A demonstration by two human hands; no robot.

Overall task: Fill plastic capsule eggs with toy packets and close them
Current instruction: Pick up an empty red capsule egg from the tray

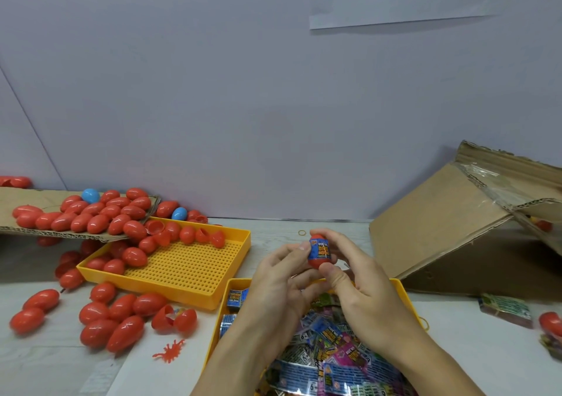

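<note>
Hands (pixel 319 280) over white table (pixel 289 231)

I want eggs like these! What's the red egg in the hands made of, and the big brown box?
The red egg-shaped capsule held by both hands looks like smooth, glossy plastic; light glints off it. The big brown box looks like matte corrugated cardboard; wavy ridges show along its torn edge, with shiny clear tape on top.

left hand (pixel 275 286): bare, no sleeve | right hand (pixel 362 289): bare, no sleeve
</note>
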